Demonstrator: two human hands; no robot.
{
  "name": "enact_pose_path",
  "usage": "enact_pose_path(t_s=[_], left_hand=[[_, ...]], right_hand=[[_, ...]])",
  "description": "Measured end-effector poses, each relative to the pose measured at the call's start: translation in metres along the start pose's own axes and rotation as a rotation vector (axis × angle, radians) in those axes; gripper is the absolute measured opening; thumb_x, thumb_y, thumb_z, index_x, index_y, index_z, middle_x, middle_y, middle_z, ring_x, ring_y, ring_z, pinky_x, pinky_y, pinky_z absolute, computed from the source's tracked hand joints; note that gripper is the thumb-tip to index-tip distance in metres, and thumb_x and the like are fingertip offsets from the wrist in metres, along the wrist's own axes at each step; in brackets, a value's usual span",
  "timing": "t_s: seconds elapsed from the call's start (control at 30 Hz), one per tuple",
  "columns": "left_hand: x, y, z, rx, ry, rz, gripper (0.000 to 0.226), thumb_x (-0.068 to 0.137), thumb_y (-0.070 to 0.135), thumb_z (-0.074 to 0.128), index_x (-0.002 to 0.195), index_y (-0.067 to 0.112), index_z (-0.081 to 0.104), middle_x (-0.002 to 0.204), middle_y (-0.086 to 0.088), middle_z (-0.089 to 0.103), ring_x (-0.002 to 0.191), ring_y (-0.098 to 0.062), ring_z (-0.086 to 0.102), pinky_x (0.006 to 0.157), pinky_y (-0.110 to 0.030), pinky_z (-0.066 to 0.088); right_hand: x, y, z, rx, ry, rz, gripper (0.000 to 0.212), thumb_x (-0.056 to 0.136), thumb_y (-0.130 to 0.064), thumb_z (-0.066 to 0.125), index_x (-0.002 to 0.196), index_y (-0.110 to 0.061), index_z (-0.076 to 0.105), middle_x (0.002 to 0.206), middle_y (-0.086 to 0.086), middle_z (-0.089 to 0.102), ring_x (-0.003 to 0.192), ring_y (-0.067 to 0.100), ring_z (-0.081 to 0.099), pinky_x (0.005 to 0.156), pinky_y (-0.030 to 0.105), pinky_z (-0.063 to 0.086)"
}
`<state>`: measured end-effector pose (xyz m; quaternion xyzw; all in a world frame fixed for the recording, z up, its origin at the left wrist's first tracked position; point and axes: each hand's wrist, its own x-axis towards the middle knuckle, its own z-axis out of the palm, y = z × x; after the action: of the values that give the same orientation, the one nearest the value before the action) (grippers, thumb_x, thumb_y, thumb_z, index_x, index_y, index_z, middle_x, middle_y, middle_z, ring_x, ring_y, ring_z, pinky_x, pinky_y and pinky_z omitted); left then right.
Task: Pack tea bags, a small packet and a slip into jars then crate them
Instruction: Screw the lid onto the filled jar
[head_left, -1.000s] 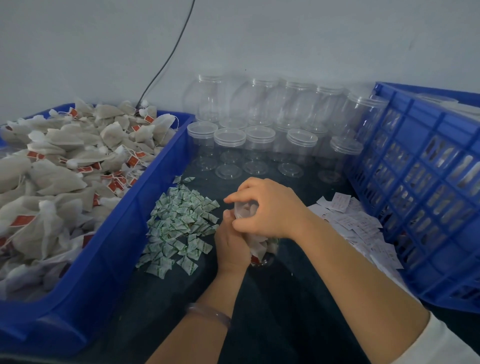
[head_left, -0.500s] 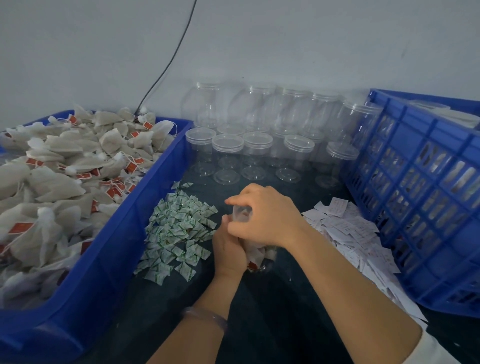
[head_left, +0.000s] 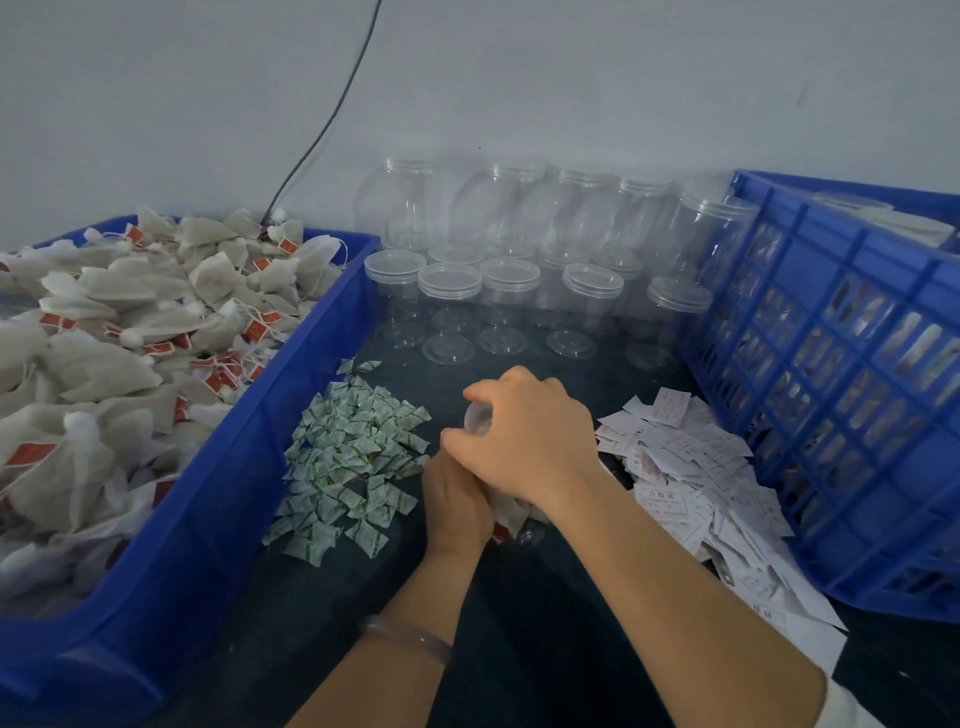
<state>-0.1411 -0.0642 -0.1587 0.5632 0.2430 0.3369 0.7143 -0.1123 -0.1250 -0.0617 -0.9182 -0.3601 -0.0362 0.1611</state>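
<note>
- Bracelet (head_left: 410, 636) on the left wrist sits nearest, over the dark table (head_left: 519, 665)
- Left hand (head_left: 454, 501) wraps the lower body of the jar (head_left: 522, 527) from its left side, fingers curled round it and mostly hidden behind it
- Right hand (head_left: 530, 441) comes over from the right and clamps down on the jar's upper end, fingers bent round the clear rim that peeks out at the fingertips; whether that is a lid or the bare mouth cannot be told
- The jar stands between the two hands, base toward the person and top leaning away and a little left; white tea bag fabric and a red tag show through its lower wall
- Small packets (head_left: 353, 457) lie in a heap just left of the left hand; slips (head_left: 691, 467) are strewn just right of the right wrist
- Judgement: this looks like the closing step, and the blue crate (head_left: 831, 395) stands to the right, so the right hand is the nearer one to carry the jar across over the slips
- Left, a blue bin (head_left: 291, 395) holds loose tea bags (head_left: 130, 338)
- Farthest, empty jars (head_left: 501, 291) line the wall
</note>
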Motion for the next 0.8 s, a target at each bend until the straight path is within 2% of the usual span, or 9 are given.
enact_pose_path(t_s=[0.1, 0.23, 0.33, 0.4, 0.47, 0.53, 0.67, 0.73, 0.8], left_hand=[[0.004, 0.005, -0.001, 0.257, -0.054, 0.103, 0.016, 0.090, 0.021, 0.054, 0.077, 0.011, 0.056, 0.070, -0.003, 0.059, 0.074, -0.029, 0.061, 0.075, -0.049, 0.054], [0.005, 0.002, -0.003, 0.474, -0.029, 0.211, 0.017, 0.097, 0.015, 0.054, 0.081, 0.022, 0.051, 0.071, 0.009, 0.056, 0.069, -0.010, 0.063, 0.062, -0.026, 0.045], [0.001, 0.003, 0.000, 0.283, 0.054, 0.175, 0.039, 0.105, 0.014, 0.034, 0.076, 0.005, 0.058, 0.062, 0.001, 0.060, 0.054, -0.005, 0.056, 0.052, -0.018, 0.042], [-0.004, 0.003, 0.000, 0.351, 0.041, 0.224, 0.015, 0.097, -0.003, 0.049, 0.088, 0.001, 0.060, 0.068, 0.014, 0.051, 0.055, 0.006, 0.046, 0.053, -0.002, 0.037], [-0.003, 0.002, -0.003, 0.379, -0.006, 0.252, 0.031, 0.086, -0.014, 0.059, 0.098, 0.015, 0.061, 0.078, 0.019, 0.049, 0.066, 0.014, 0.045, 0.059, 0.004, 0.036], [0.000, 0.000, -0.008, 0.359, -0.052, 0.252, 0.048, 0.088, -0.012, 0.058, 0.088, 0.036, 0.051, 0.081, 0.018, 0.053, 0.063, 0.013, 0.054, 0.057, 0.002, 0.040], [0.009, -0.003, -0.005, 0.181, -0.080, 0.089, 0.033, 0.102, 0.023, 0.042, 0.077, 0.026, 0.063, 0.068, 0.006, 0.067, 0.067, -0.003, 0.064, 0.070, -0.034, 0.053], [0.013, -0.007, -0.002, 0.071, -0.161, 0.032, 0.057, 0.102, 0.042, 0.026, 0.075, 0.030, 0.075, 0.074, 0.007, 0.073, 0.074, -0.006, 0.069, 0.073, -0.035, 0.055], [0.018, -0.008, 0.000, 0.062, -0.171, 0.024, 0.065, 0.107, 0.033, 0.018, 0.077, 0.024, 0.076, 0.072, 0.010, 0.073, 0.072, -0.001, 0.069, 0.066, -0.021, 0.055]], right_hand=[[-0.005, 0.001, -0.001, -0.151, -0.038, -0.081, 0.064, 0.086, -0.067, 0.038, 0.137, -0.028, 0.047, 0.137, 0.003, 0.047, 0.122, 0.033, 0.044, 0.093, 0.044, 0.038], [-0.011, 0.024, -0.012, -0.153, -0.182, -0.307, 0.067, 0.091, -0.058, 0.044, 0.152, -0.041, 0.020, 0.160, -0.002, 0.022, 0.144, 0.029, 0.020, 0.112, 0.046, 0.024], [-0.011, 0.035, -0.016, 0.004, -0.179, -0.305, 0.065, 0.089, -0.053, 0.056, 0.147, -0.049, 0.029, 0.155, -0.014, 0.027, 0.139, 0.020, 0.025, 0.102, 0.036, 0.031], [-0.011, 0.029, -0.012, 0.021, -0.128, -0.280, 0.063, 0.087, -0.053, 0.058, 0.145, -0.050, 0.033, 0.150, -0.016, 0.033, 0.133, 0.020, 0.031, 0.098, 0.035, 0.035], [-0.013, 0.023, -0.006, -0.006, -0.055, -0.259, 0.060, 0.087, -0.054, 0.054, 0.144, -0.049, 0.036, 0.148, -0.015, 0.036, 0.130, 0.022, 0.035, 0.097, 0.037, 0.039], [-0.015, 0.021, -0.002, -0.052, 0.005, -0.248, 0.057, 0.089, -0.058, 0.048, 0.144, -0.047, 0.037, 0.148, -0.011, 0.039, 0.129, 0.024, 0.038, 0.097, 0.038, 0.041], [-0.011, 0.019, -0.006, -0.079, -0.052, -0.217, 0.062, 0.087, -0.071, 0.044, 0.143, -0.047, 0.037, 0.148, -0.011, 0.038, 0.130, 0.025, 0.037, 0.094, 0.039, 0.041], [-0.006, 0.019, -0.011, -0.064, -0.136, -0.233, 0.063, 0.085, -0.069, 0.050, 0.142, -0.048, 0.037, 0.147, -0.011, 0.038, 0.129, 0.024, 0.036, 0.093, 0.041, 0.040], [0.001, 0.021, -0.019, -0.043, -0.227, -0.269, 0.063, 0.083, -0.066, 0.055, 0.140, -0.046, 0.040, 0.141, -0.011, 0.042, 0.124, 0.021, 0.038, 0.095, 0.040, 0.042]])
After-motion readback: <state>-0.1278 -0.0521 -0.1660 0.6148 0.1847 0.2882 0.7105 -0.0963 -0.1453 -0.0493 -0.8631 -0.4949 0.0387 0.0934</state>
